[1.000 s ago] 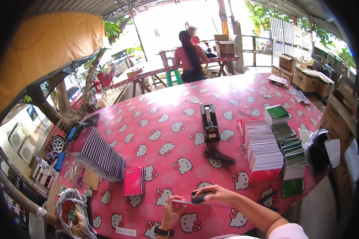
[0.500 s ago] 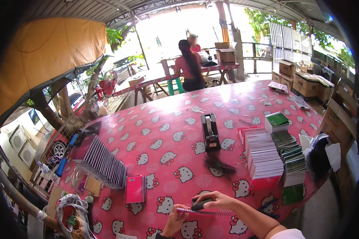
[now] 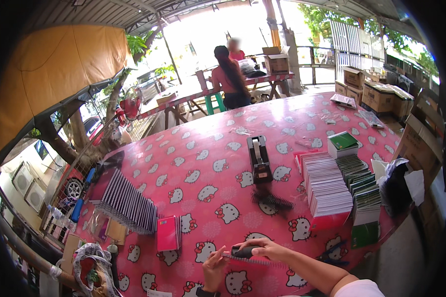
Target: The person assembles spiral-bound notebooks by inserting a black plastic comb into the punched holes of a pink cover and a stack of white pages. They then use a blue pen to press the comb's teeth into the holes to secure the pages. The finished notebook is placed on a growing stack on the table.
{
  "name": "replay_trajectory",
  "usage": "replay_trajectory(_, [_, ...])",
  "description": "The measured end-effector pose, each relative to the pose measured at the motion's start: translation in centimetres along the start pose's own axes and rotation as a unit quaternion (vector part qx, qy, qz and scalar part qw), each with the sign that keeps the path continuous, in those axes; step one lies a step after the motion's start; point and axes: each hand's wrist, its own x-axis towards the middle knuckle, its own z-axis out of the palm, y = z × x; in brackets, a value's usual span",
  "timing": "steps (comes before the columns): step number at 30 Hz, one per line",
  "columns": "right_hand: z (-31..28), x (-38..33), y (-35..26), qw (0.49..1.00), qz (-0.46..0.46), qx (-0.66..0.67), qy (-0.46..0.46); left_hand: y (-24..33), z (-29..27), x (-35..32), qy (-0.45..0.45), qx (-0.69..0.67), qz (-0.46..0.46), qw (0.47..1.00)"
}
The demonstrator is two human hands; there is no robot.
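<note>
1. The left grip is closed on the near-left end of a spiral notebook, seen edge-on.
2. The right grip is wrapped over a dark rounded tool, which sits along the notebook's coil, just right of the left grip.
3. Left of the left grip, on the pink patterned counter, lie a few pink notebooks; past them leans a tall notebook stack.
4. Beyond the right grip are loose black coils, then a tape dispenser.
5. Right of and beyond the right grip stand rows of white-edged notebooks and green-covered notebooks.
</note>
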Motion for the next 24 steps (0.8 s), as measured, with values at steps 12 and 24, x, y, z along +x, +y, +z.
replay_trajectory(12, [-0.1,0.3,-0.1,0.990,-0.015,-0.136,0.033,-0.1,0.1,0.2,-0.001,0.000,-0.002,1.000])
replay_trajectory(24, [3.0,-0.7,-4.9,0.910,-0.157,-0.359,0.134,4.6,2.0,0.5,-0.040,-0.042,0.000,0.998])
